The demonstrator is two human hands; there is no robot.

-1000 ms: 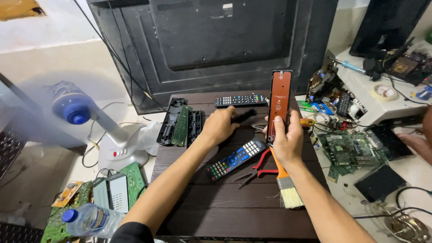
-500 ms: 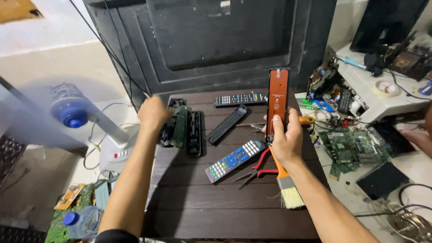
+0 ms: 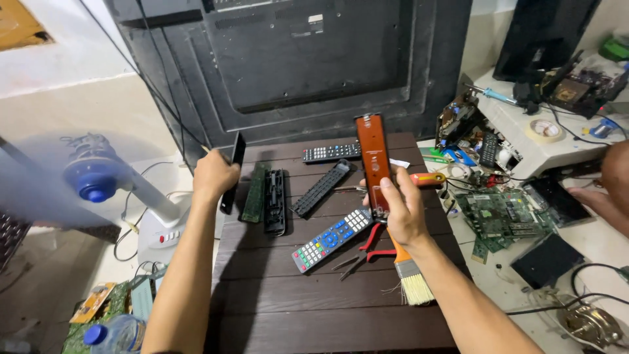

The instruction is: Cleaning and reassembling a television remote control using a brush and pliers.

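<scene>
Television: a big dark back panel (image 3: 288, 59) stands upright beyond both my hands, at the far edge of the table.
Table: dark brown slats (image 3: 314, 295) lie under my forearms, carrying everything I'm working on.
Fan: a white stand fan with a blue hub (image 3: 98, 183) sits on the floor, well out past my left hand.
Circuit boards: green boards (image 3: 501, 213) lie off to the right of my right hand, beside the table.
Right hand: my right hand (image 3: 403, 210) is wrapped around the lower end of an orange-red remote shell (image 3: 373, 157), holding it upright, thumb pressed on its face.
Left hand: my left hand (image 3: 213, 174) is closed on a thin black remote cover (image 3: 232, 172), lifted at the table's left edge.
Grey remote: a keypad remote with blue buttons (image 3: 331, 239) lies just below my right hand.
Black parts: opened remote halves (image 3: 275, 200) lie between my hands.
Brush: a paintbrush (image 3: 409, 275) rests under my right wrist.
Pliers: red-handled pliers (image 3: 370, 242) lie beside the brush.
</scene>
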